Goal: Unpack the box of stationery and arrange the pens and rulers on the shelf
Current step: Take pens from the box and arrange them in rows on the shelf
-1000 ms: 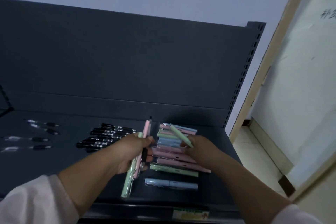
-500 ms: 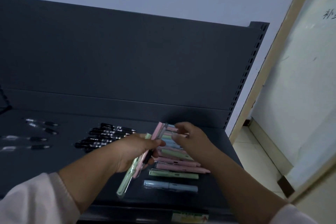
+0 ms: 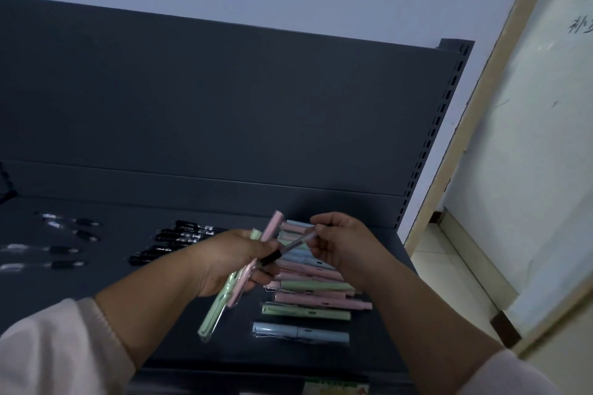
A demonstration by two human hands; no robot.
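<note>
The left hand (image 3: 231, 263) is covering the middles of the pink pen (image 3: 272, 228) and green pen (image 3: 215, 314) it is gripping. The ends of the thin pen (image 3: 293, 244) are disappearing among its fingers and those of the right hand (image 3: 346, 247). Both hands are hiding part of the pastel pen pile (image 3: 311, 297). The left edge is cropping the clear pens (image 3: 19, 266), and the bottom edge is cropping what is perhaps a shelf label (image 3: 337, 390). Print on the black pens (image 3: 189, 236) is showing too small to read.

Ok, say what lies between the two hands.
Head view: a clear pen with a black grip spans the gap, clear end pinched by the right hand, grip end at the left hand, which grips pink and green pens.
</note>
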